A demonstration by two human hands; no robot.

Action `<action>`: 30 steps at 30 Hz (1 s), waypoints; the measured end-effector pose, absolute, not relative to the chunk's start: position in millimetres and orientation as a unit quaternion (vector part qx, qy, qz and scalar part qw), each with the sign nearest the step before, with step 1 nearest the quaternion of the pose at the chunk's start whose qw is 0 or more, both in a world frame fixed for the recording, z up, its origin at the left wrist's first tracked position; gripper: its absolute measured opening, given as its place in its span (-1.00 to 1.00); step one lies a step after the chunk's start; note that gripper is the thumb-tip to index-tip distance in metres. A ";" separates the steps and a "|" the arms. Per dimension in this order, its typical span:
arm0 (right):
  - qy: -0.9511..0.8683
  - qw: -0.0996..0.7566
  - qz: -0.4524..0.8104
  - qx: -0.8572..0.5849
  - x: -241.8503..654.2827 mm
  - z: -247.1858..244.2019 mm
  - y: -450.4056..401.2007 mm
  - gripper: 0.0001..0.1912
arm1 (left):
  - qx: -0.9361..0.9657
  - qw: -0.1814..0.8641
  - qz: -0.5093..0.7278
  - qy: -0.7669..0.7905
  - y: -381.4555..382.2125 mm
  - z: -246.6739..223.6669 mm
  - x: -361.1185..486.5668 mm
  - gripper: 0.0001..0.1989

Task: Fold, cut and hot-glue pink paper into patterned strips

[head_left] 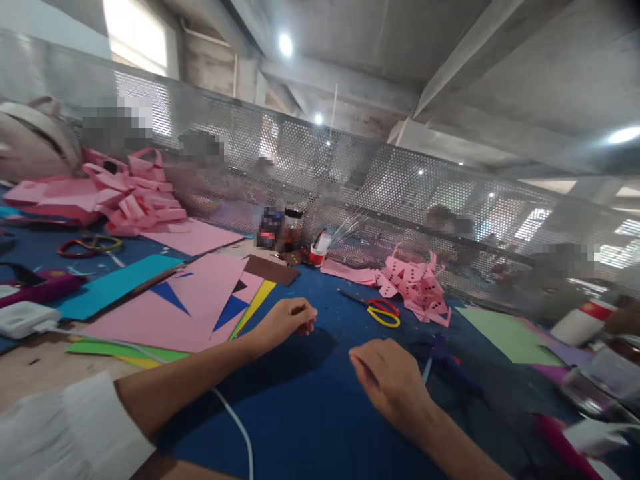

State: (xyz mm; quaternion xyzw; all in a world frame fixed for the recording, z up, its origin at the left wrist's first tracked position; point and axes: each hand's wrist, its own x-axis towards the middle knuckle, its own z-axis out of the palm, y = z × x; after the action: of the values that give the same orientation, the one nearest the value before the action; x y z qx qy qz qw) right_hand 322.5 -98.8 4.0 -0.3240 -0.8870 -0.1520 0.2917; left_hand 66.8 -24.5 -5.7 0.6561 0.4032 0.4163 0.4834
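My left hand hovers over the blue tabletop, its fingers curled in and nothing showing between them. Beside it on the left lies a stack of coloured paper, with a pink sheet on top and a yellow strip at its edge. My right hand is closed, back upward; its fingers curl under, so whatever they may hold is hidden. Scissors with red and yellow handles lie beyond my right hand. A dark blue glue gun, blurred, rests just right of that hand.
A heap of dotted pink paper pieces sits by the perforated metal screen. More pink strips pile up at the far left. A paper cup holds thin sticks. Green paper lies right. A white cable crosses the front.
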 end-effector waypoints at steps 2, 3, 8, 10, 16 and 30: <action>-0.893 0.296 -0.152 -0.303 325.2 -2.3 -101.2 -0.85 | 0.680 0.435 0.419 0.415 -25.8 -6.1 66.7 -0.64; -0.894 0.297 -0.153 -0.297 326.0 -3.6 -101.8 -0.85 | 0.692 0.412 0.418 0.420 -26.6 -6.4 67.0 -0.65; -0.899 0.297 -0.147 -0.285 323.4 -1.6 -106.4 -0.87 | 0.739 0.325 0.397 0.437 -29.0 -8.5 68.5 -0.69; -0.907 0.282 -0.142 -0.279 321.1 -1.4 -108.0 -0.89 | 0.753 0.305 0.388 0.436 -28.8 -8.6 68.4 -0.69; -0.916 0.249 -0.128 -0.287 319.4 -6.6 -103.5 -0.86 | 0.777 0.258 0.377 0.434 -28.5 -6.7 67.3 -0.70; -0.920 0.232 -0.112 -0.297 319.1 -13.4 -100.1 -0.83 | 0.819 0.181 0.350 0.418 -24.2 -13.4 65.5 -0.69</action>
State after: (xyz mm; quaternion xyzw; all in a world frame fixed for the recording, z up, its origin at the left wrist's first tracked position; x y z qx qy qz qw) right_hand 319.1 -100.1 -13.4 -0.2966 -0.9195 -0.1124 0.2323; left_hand 65.5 -24.2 -13.4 0.8185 0.4184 0.3497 0.1807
